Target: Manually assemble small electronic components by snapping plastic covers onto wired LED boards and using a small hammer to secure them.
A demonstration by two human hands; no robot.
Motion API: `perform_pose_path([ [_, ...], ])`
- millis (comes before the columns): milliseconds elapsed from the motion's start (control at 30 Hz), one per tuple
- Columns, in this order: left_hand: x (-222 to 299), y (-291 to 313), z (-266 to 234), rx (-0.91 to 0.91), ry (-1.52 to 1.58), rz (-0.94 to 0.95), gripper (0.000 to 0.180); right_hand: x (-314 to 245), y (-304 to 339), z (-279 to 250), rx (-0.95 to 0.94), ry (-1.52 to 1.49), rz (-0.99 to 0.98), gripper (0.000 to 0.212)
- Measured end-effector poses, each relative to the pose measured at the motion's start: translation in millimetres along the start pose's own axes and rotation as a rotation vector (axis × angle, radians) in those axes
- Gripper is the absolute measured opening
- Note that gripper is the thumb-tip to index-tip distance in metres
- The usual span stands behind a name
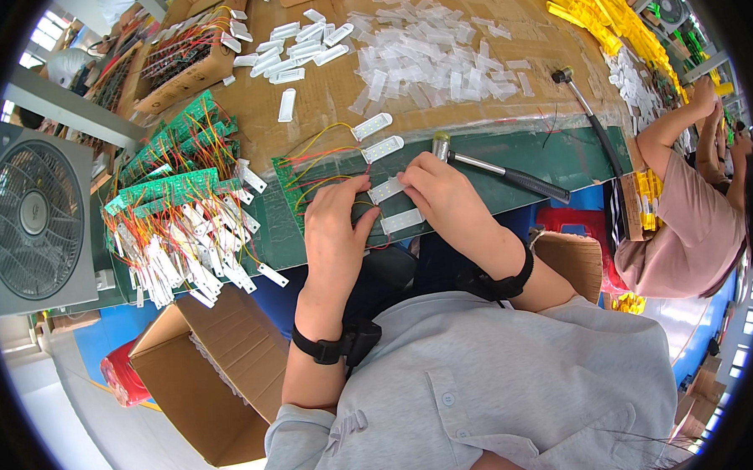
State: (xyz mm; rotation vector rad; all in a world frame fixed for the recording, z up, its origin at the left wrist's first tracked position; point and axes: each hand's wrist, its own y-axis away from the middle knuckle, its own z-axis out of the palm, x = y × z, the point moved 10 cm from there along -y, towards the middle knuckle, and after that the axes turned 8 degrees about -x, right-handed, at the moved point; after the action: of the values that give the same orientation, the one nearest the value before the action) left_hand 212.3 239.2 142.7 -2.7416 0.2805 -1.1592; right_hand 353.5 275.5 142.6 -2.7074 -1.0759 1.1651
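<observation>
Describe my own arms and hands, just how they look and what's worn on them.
Your left hand and right hand are both ungloved. Short, light grey sleeves leave the forearms uncovered. A black strap with a bulky black device circles the left forearm; another black band circles the right.

- Behind the left hand [334,220], the left forearm [317,309] is ringed by a black strap [318,349], to which a black box [364,340] is fixed.
- Behind the right hand [442,186], a second strap [525,270], also black, is worn on the right forearm [496,248].
- Farther behind the grip, a pale grey, short-sleeved shirt [525,371] is worn.
- Its front is marked by a stitched placket [453,416] with round buttons [448,398].
</observation>
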Motion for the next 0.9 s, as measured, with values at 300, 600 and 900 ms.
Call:
perform_pose_path([
  [300, 1, 1, 0, -0.010, 0.011, 0.033, 0.044, -16, 2, 3, -0.056, -0.101, -0.114, 0.020],
  [600, 3, 0, -1, -0.021, 0.010, 0.008, 0.046, -4, 6, 7, -0.028, -0.209, -0.038, 0.021],
  [900, 3, 0, -1, 0.027, 0.011, 0.027, 0.046, -6, 6, 12, -0.098, -0.252, -0.036, 0.023],
])
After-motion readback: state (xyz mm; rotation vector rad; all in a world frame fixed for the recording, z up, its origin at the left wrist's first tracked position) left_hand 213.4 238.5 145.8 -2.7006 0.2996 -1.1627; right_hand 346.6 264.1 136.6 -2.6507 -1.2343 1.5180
